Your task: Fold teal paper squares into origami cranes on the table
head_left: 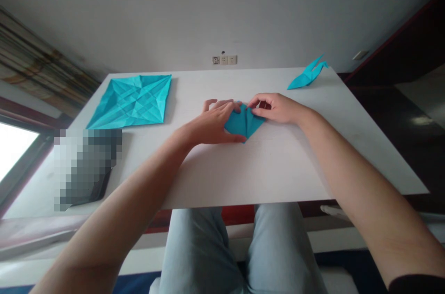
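Note:
A piece of folded turquoise origami paper [245,122] lies on the white table in front of me, roughly diamond-shaped with a crease down its middle. My left hand [219,122] holds its left side, the thumb along the lower corner and the fingers over the upper left edge. At the upper right edge, my right hand [271,107] pinches the paper between thumb and fingers. Parts of the far edge are hidden by my fingers.
On the left of the white table [222,182] lies a creased turquoise sheet [135,99], with a pixelated object [88,169] nearer me. A turquoise paper crane [308,75] stands at the back right. Wall sockets [224,60] sit behind the far edge.

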Demonstrator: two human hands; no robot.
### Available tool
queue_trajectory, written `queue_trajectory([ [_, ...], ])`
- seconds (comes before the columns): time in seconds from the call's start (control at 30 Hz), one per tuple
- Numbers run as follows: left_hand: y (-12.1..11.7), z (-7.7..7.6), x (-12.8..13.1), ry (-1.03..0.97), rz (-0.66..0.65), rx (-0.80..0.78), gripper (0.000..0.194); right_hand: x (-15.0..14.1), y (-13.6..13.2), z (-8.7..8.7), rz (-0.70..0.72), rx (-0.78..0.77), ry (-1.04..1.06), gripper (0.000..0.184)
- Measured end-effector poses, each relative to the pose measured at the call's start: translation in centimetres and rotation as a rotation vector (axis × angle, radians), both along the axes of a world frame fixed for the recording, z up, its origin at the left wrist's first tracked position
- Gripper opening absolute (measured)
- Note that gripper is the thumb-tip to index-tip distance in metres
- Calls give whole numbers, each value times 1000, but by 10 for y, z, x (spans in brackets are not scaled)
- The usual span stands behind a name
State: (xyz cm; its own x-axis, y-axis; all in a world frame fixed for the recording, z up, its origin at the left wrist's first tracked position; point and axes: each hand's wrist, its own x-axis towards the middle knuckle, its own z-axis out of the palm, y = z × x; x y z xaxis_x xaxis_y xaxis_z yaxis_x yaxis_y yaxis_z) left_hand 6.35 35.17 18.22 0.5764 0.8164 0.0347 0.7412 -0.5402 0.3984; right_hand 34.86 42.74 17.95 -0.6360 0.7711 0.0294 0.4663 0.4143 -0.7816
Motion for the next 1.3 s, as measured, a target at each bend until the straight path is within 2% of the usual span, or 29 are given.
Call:
queue_trajectory([
  [0.13,-1,2,-1,14,34,37,87,-7,1,-10,12,0,115,31],
  [0.33,-1,-2,3,14,79,64,62,-15,1,-21,-16,46,144,30],
  [0.5,-3,-6,7,55,78,111,71,-18,0,-23,-27,126,104,27],
  [0.77,-10,-1,12,112,72,82,84,-12,9,-30,-28,263,106,20],
  [0.97,-11,-1,14,105,95,96,92,-4,12,-22,-84,286,40,17],
  [1.1,-11,0,14,48,92,79,90,3,11,-10,-27,180,3,11],
  [1.2,-11,-1,12,34,55,99,88,12,11,0,39,82,-44,20],
  [1.3,-12,-1,11,39,8,116,85,19,11,7,57,53,-52,17],
])
